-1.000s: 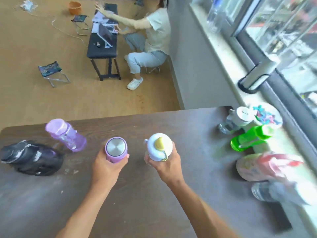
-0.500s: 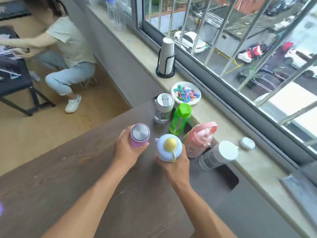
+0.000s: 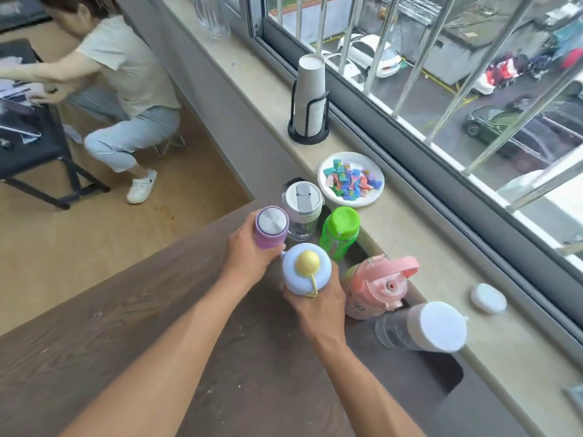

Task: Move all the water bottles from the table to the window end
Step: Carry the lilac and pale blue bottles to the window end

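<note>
now both hands are closed around bottles near the window end of the worktop. the left hand has its grip wrapped tight round the purple bottle, fingers curled about its body below the silver cap. the right hand has its grip closed on the pale blue bottle with the yellow knob, holding it from below and behind. just beside them stand a clear bottle, a green bottle and a pink bottle, and a white-capped bottle stands tilted nearer the sill.
</note>
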